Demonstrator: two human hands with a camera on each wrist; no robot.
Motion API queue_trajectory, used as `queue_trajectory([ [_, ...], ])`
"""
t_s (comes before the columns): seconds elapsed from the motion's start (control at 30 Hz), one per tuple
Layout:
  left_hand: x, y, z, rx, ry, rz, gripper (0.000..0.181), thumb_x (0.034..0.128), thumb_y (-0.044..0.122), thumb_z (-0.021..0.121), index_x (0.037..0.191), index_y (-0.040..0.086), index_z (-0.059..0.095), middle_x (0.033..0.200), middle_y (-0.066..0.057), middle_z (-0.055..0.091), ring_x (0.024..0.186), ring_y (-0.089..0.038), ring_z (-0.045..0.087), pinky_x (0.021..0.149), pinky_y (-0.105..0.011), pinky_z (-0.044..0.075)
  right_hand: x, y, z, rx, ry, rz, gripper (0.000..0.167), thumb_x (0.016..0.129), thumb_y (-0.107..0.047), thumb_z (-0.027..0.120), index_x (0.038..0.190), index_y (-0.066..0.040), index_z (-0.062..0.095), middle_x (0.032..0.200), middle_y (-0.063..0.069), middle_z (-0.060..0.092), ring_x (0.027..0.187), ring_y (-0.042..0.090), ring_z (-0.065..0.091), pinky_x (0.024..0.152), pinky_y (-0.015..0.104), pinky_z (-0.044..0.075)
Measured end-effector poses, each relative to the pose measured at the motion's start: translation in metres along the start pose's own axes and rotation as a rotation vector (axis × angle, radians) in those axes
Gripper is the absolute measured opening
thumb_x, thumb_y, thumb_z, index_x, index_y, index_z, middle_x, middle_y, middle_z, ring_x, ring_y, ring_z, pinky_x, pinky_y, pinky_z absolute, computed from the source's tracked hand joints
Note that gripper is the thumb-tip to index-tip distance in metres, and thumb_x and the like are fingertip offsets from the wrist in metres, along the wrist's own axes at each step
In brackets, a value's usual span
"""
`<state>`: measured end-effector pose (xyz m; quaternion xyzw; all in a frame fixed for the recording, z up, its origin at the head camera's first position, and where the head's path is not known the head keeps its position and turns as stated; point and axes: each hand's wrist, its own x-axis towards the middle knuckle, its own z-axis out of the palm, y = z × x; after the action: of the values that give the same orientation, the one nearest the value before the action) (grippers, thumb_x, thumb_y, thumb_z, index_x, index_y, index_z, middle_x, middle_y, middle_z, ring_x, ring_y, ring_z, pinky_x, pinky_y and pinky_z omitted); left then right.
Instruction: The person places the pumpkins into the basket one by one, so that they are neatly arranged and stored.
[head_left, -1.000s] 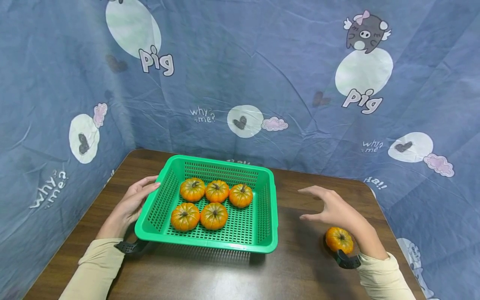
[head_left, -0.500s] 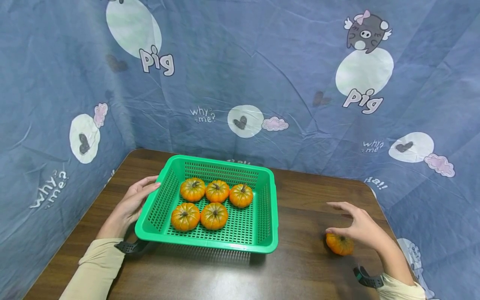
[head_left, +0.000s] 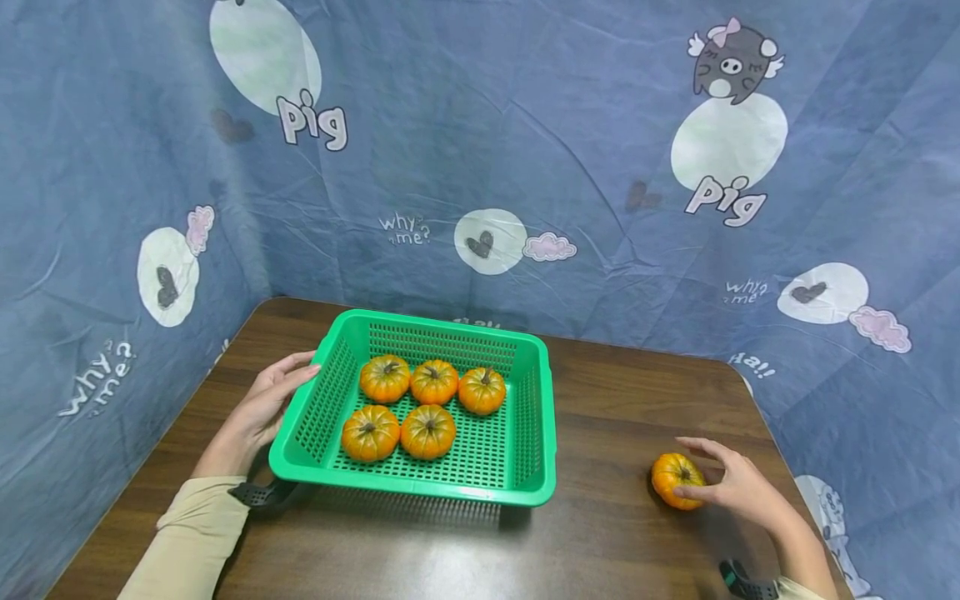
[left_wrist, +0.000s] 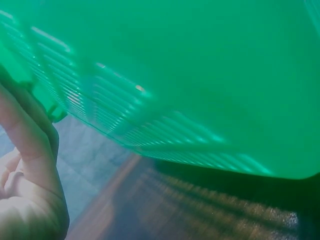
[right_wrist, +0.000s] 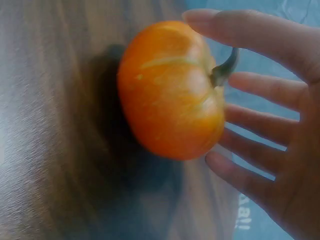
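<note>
A green plastic basket (head_left: 487,493) stands on the table with several small orange pumpkins (head_left: 430,432) inside. At its left end my left hand (head_left: 258,408) grips the rim, fingertips on the edge; in the left wrist view part of that hand (left_wrist: 30,165) shows beside the basket's slotted wall (left_wrist: 165,132). Far to the right, one more pumpkin (head_left: 671,475) lies on the table. Around its right side my right hand (head_left: 731,483) is spread, thumb and fingers apart. The right wrist view shows the pumpkin's curved stem (right_wrist: 226,69) facing the palm, with the fingers mostly straight.
The brown wooden table (head_left: 600,542) has rounded back corners. A blue printed cloth (head_left: 420,167) hangs behind it and at both sides. Bare tabletop lies between the basket and the lone pumpkin.
My right hand has moved right and toward the near edge, from above and beyond the lone pumpkin down to its right side. The left hand and the basket have stayed put.
</note>
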<state>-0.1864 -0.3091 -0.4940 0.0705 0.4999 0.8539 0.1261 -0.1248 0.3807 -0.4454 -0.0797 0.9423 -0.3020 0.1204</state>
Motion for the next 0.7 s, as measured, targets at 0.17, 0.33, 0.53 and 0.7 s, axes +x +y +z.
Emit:
queue_trajectory([
  [0.17, -0.001, 0.000, 0.000, 0.004, 0.004, 0.000, 0.028, 0.1112, 0.005, 0.042, 0.133, 0.014, 0.057, 0.111, -0.003, 0.078, 0.095, -0.017, 0.078, 0.080, -0.033, 0.067, -0.005, 0.006, 0.007, 0.048, 0.009, 0.013, 0.078, 0.085, -0.034, 0.087, 0.147, -0.002, 0.052, 0.148, 0.031, 0.053, 0.128, 0.054, 0.058, 0.093, 0.055, 0.063],
  [0.33, 0.000, 0.000, 0.001, 0.012, 0.016, -0.007, 0.028, 0.1108, 0.005, 0.043, 0.132, 0.015, 0.058, 0.112, -0.003, 0.078, 0.095, -0.017, 0.078, 0.080, -0.033, 0.067, -0.009, 0.011, 0.013, 0.089, 0.044, 0.023, 0.077, 0.084, -0.029, 0.088, 0.146, -0.001, 0.053, 0.146, 0.030, 0.055, 0.124, 0.049, 0.063, 0.087, 0.032, 0.066],
  [0.53, 0.000, 0.001, 0.001, 0.017, 0.017, -0.006, 0.028, 0.1110, 0.005, 0.043, 0.132, 0.015, 0.058, 0.111, -0.003, 0.077, 0.095, -0.017, 0.078, 0.080, -0.033, 0.067, -0.010, 0.014, 0.019, 0.163, 0.085, 0.019, 0.076, 0.083, -0.024, 0.089, 0.145, -0.001, 0.054, 0.146, 0.030, 0.055, 0.119, 0.040, 0.068, 0.084, 0.015, 0.059],
  [0.7, -0.001, 0.001, 0.001, 0.011, 0.014, -0.006, 0.028, 0.1111, 0.005, 0.043, 0.131, 0.016, 0.059, 0.110, -0.003, 0.077, 0.095, -0.017, 0.078, 0.080, -0.032, 0.067, -0.009, 0.017, 0.024, 0.163, 0.103, 0.017, 0.075, 0.083, -0.024, 0.089, 0.145, -0.002, 0.054, 0.146, 0.029, 0.055, 0.116, 0.017, 0.069, 0.086, 0.013, 0.057],
])
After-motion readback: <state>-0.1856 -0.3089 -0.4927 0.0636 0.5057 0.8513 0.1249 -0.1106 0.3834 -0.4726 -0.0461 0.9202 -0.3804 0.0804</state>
